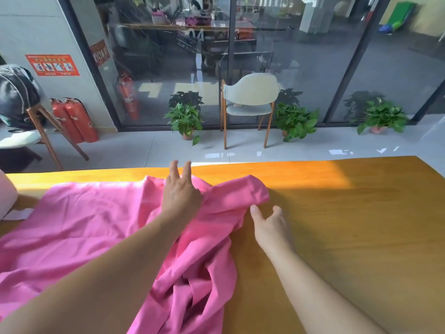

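Two bare hands work at a pink cloth. The left hand lies back-up on the cloth, two fingers straight and lifted. A fold gathers at its thumb side, but whether it is pinched cannot be told. The right hand is spread wide and holds nothing, just beside the cloth's rolled corner. The cloth runs from under the left hand toward the person and off to that hand's left. A wooden table lies beneath both. Beyond the fingertips, a chair stands between potted plants.
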The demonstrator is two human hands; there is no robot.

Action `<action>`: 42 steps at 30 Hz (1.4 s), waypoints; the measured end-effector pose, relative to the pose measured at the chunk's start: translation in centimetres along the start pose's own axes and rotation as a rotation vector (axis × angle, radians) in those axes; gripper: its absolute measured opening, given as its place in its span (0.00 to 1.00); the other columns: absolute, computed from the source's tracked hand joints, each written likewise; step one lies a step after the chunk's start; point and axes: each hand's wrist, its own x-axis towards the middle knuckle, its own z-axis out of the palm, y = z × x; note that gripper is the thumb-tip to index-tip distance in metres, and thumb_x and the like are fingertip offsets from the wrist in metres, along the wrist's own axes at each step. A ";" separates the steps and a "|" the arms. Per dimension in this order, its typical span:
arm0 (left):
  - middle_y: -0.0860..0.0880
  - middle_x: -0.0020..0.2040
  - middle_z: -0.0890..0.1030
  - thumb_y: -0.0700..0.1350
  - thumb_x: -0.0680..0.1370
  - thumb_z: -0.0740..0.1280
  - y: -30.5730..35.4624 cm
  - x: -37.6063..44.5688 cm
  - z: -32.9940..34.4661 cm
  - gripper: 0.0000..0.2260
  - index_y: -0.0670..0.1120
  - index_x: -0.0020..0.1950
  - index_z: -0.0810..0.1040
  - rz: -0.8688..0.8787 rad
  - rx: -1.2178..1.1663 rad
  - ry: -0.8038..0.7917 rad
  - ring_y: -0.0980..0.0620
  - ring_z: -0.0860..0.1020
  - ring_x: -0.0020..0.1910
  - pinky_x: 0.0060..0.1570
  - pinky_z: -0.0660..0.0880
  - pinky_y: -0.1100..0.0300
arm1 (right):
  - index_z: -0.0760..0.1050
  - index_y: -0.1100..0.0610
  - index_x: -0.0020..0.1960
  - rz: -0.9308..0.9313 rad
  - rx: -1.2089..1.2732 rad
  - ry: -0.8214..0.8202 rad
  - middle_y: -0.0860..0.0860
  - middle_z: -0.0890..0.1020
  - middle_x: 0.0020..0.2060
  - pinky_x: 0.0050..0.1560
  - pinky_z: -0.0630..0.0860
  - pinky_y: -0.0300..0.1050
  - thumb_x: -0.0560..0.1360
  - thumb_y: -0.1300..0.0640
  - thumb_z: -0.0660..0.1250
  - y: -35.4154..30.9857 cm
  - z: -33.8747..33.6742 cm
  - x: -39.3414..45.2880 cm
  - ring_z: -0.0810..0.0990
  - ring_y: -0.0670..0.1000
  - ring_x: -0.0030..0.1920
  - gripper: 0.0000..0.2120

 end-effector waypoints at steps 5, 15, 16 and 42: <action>0.44 0.61 0.79 0.50 0.78 0.62 0.0 -2.3 1.4 0.17 0.43 0.63 0.78 0.152 -0.025 -0.277 0.44 0.77 0.59 0.57 0.74 0.53 | 0.76 0.61 0.59 0.148 0.369 -0.140 0.54 0.81 0.48 0.52 0.81 0.55 0.73 0.30 0.61 -2.6 2.5 2.3 0.82 0.56 0.47 0.35; 0.41 0.79 0.54 0.56 0.84 0.47 -0.7 -0.5 1.5 0.24 0.50 0.79 0.59 0.094 0.193 -0.525 0.42 0.54 0.77 0.74 0.52 0.48 | 0.66 0.54 0.33 -0.216 0.627 0.379 0.50 0.71 0.31 0.36 0.62 0.46 0.68 0.66 0.64 -4.2 -2.5 3.1 0.68 0.53 0.34 0.11; 0.42 0.78 0.57 0.62 0.81 0.47 -1.1 -0.1 1.8 0.28 0.50 0.78 0.60 0.061 0.196 -0.530 0.42 0.55 0.77 0.75 0.53 0.46 | 0.64 0.54 0.33 -0.290 0.500 0.469 0.51 0.71 0.34 0.36 0.60 0.47 0.69 0.68 0.63 -4.2 -3.5 3.0 0.66 0.53 0.35 0.14; 0.48 0.66 0.77 0.35 0.76 0.62 7.5 1.6 3.0 0.31 0.57 0.75 0.64 0.282 -0.129 -0.472 0.54 0.76 0.37 0.29 0.66 0.70 | 0.78 0.54 0.39 -0.344 0.266 -0.083 0.47 0.79 0.31 0.33 0.68 0.42 0.68 0.68 0.68 -0.9 -2.1 2.2 0.74 0.51 0.33 0.09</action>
